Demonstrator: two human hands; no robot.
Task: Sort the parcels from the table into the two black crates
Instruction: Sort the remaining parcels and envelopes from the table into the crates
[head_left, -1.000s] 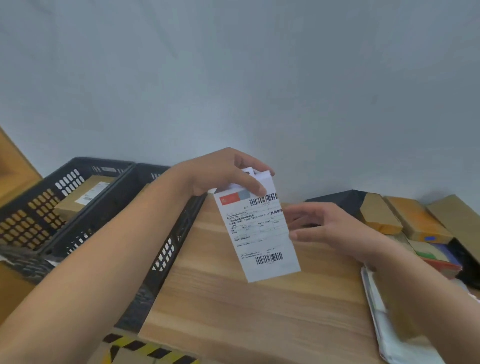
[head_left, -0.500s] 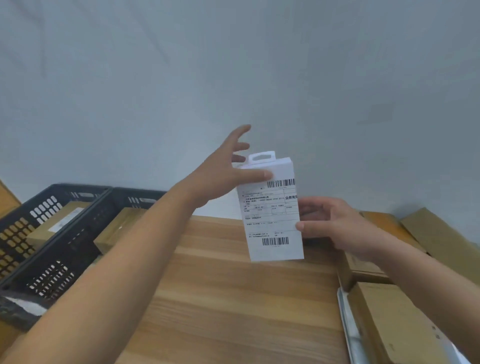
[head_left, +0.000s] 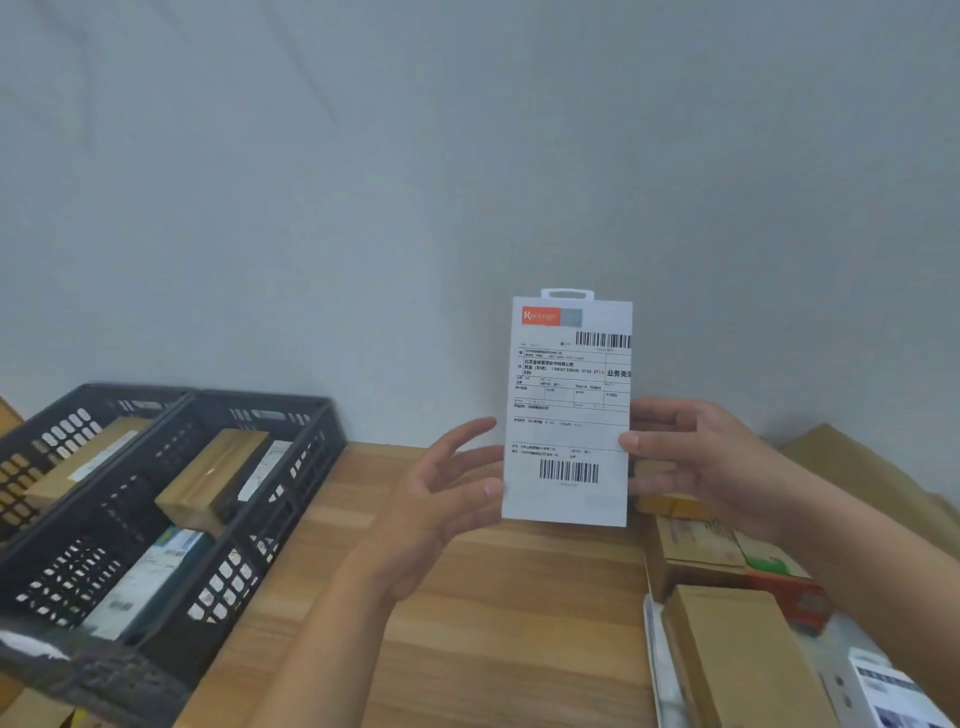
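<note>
Parcel in hand: white flat box (head_left: 568, 415) with a hang tab at its top, held upright above the wooden table (head_left: 493, 623), its label facing the camera
Label: red logo patch at top left, one barcode near the top right, a second barcode low in the middle, rows of small print between them
Right hand (head_left: 696, 462): clamped on the right edge of the white flat box, thumb pressed on the front face beside the lower print, the other fingers wrapped behind
Left hand (head_left: 447, 499): fingers spread apart and loosely curled, palm turned toward the box; thumb tip touches the lower left edge, the rest of the fingers stand just clear of it
Near crate (head_left: 291, 467): black, perforated walls, on the left end of the table; inside lie a brown cardboard parcel (head_left: 213, 480) tilted against a dark one, a white-labelled parcel beside it, and a pale flat parcel (head_left: 150, 582) toward the front
Far crate (head_left: 67, 410): black, touching the near crate on its left side; holds a brown parcel with a white label (head_left: 88, 460)
Unsorted pile: brown cardboard boxes (head_left: 737, 654) crowd the right end of the table, under and behind the right forearm; among them a box with a green mark (head_left: 769, 564), a red one (head_left: 795, 600) partly hidden, and a white printed item (head_left: 893, 696) at the lower right corner
Backdrop: plain grey wall (head_left: 363, 182) behind the table
</note>
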